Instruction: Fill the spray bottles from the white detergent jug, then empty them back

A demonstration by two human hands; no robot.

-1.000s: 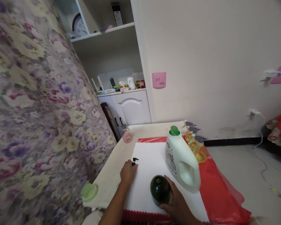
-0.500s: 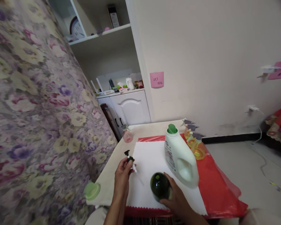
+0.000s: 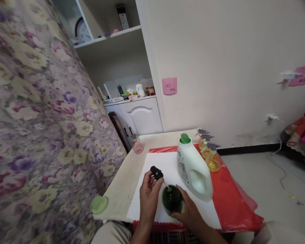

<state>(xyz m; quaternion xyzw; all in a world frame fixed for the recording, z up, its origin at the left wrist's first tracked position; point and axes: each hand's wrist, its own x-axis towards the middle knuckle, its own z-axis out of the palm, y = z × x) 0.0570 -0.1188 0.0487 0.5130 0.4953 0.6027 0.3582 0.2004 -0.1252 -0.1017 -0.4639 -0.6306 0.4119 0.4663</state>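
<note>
Green bottle (image 3: 171, 200), one: stood on white sheet (image 3: 162, 162), right hand (image 3: 189, 208) clasping its side. Black pump (image 3: 156, 173), one: pinched in left hand (image 3: 149, 194), its tube (image 3: 165, 184) at the bottle's mouth.

Both forearms (image 3: 142, 231) extend over the near edge of the table (image 3: 123, 191). The left hand (image 3: 149, 191) points toward the far edge, thumb and fingers pinched together; the right hand (image 3: 190, 209), just beside it, curves in a grip, thumb nearest the near edge.
</note>
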